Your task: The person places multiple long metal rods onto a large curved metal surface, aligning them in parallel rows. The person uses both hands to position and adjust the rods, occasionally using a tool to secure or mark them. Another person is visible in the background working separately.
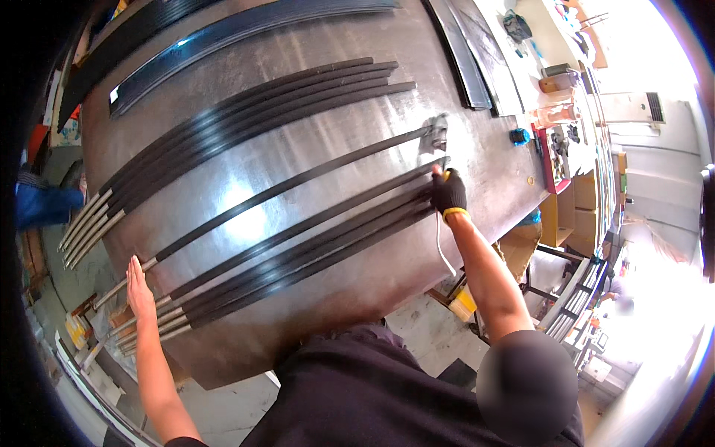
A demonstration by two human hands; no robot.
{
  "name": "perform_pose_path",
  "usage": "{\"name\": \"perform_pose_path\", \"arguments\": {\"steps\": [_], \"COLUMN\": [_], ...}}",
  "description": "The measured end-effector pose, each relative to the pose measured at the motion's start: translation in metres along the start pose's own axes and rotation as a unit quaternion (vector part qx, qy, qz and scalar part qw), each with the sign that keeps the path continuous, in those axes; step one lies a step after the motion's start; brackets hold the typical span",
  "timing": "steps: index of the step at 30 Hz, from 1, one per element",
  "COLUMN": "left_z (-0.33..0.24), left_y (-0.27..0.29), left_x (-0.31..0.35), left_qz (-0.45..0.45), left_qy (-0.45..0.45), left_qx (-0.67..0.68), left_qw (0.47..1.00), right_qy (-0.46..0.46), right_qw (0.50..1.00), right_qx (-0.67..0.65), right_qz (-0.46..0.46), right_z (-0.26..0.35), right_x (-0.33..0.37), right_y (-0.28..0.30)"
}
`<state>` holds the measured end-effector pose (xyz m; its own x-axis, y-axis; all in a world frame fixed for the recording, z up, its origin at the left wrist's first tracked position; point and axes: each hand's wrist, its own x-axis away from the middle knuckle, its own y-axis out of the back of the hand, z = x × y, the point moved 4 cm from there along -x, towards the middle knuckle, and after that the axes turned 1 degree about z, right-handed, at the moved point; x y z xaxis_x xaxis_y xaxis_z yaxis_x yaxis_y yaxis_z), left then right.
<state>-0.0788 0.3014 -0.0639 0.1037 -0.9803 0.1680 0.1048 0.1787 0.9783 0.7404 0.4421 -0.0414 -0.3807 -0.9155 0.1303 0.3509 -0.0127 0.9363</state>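
Steadying black rods [298, 257], left hand [138, 287] flat, right hand [449, 191] gloved.

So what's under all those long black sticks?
A big shiny metal table lies under the long black rods. The gloved right hand covers some rod ends, and what's beneath the table is hidden.

Top-edge black strips [223, 33] cut off

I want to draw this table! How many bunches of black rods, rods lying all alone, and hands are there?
bunches of black rods: 2, the upper bunch and the lower bunch
single rod: 1
hands: 2, the bare left hand and the gloved right hand
total: 5
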Motion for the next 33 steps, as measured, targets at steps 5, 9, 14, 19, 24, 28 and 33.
{"name": "perform_pose_path", "arguments": {"steps": [5,9,14,19,24,28,33], "left_z": [0.001,0.000,0.002,0.010,0.015,0.003,0.003], "left_y": [-0.001,-0.003,0.002,0.000,0.002,0.011,0.007], "left_x": [0.001,-0.005,-0.001,0.006,0.009,0.009,0.006], "left_qz": [-0.005,-0.002,-0.022,-0.020,-0.003,-0.022,-0.036], "left_qy": [-0.009,-0.003,-0.019,-0.017,0.003,0.008,-0.008], "left_qx": [-0.018,-0.015,-0.009,0.013,0.025,0.040,0.044], "left_qw": [1.000,1.000,1.000,1.000,1.000,0.999,0.998], "right_qy": [-0.020,0.023,-0.031,0.055,-0.109,-0.250,-0.207], "right_qw": [0.997,0.999,0.996,0.981,0.988,0.938,0.976], "right_qx": [0.019,0.037,0.001,0.079,-0.079,-0.241,0.067], "right_qz": [0.074,0.005,0.085,0.165,0.070,0.025,-0.017], "right_z": [0.005,-0.011,0.020,0.020,-0.025,-0.074,-0.138], "right_x": [-0.005,0.002,-0.012,0.001,-0.032,-0.018,-0.001], "right_y": [0.017,-0.007,0.031,0.032,0.027,0.037,0.033]}}
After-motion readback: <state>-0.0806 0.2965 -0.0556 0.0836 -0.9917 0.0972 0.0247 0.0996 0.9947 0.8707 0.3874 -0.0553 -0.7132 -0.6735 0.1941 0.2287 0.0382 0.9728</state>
